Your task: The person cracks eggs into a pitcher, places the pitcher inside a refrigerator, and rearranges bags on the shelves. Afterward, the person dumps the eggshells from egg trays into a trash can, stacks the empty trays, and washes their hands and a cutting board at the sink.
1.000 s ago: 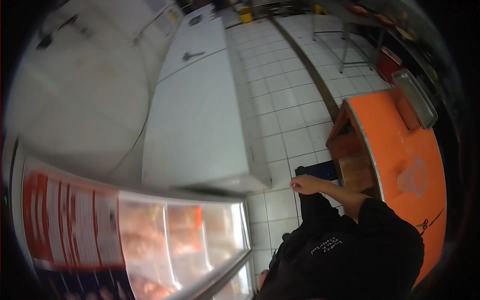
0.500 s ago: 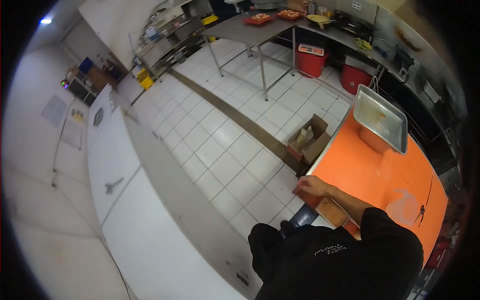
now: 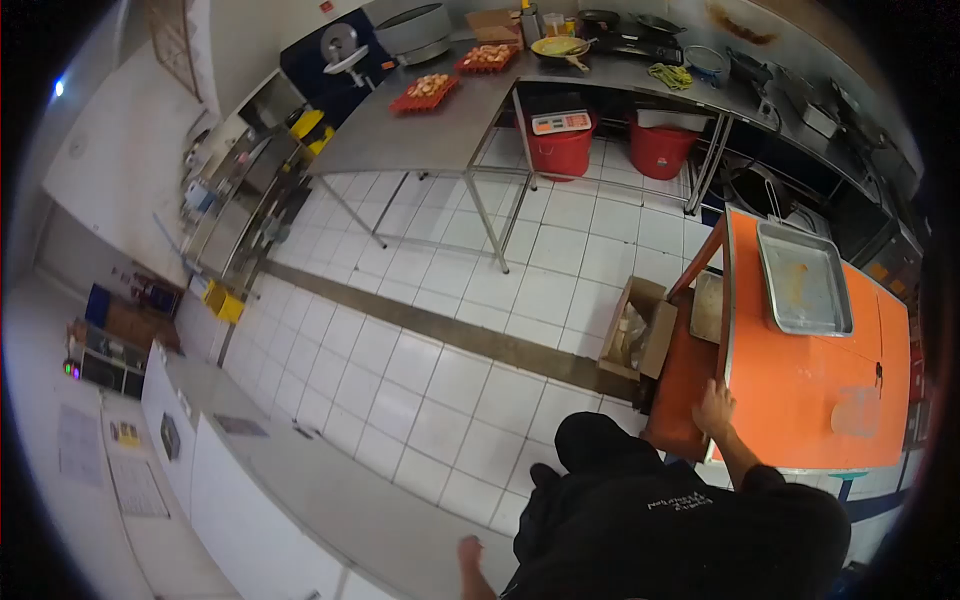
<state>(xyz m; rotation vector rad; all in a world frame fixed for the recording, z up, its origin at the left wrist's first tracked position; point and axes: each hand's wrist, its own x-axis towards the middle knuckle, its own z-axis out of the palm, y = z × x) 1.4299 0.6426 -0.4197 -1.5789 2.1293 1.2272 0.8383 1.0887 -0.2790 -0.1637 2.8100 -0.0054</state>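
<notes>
My right hand (image 3: 714, 409) is at the near left edge of the orange table (image 3: 800, 385), fingers apart, with nothing seen in it. Whether it touches the edge is unclear. Below it runs a reddish-brown lower shelf (image 3: 676, 405), where a metal tray (image 3: 707, 306) lies partly hidden under the tabletop. My left hand (image 3: 470, 552) hangs low over the grey-topped white unit, its fingers curled in and nothing visible in them. On the orange top rest a shallow metal baking pan (image 3: 804, 280) with brown residue, a clear plastic container (image 3: 855, 411) and a small black object (image 3: 879, 374).
An open cardboard box (image 3: 640, 328) stands on the floor beside the shelf. Ahead is a steel table (image 3: 420, 140) bearing red trays of food. Red buckets (image 3: 560, 150) sit beneath the back counter. A long white unit (image 3: 250, 500) runs along my left.
The view has swung left and come up. My right hand has left the tray low by my body and is now at the table edge. My left hand has come into view.
</notes>
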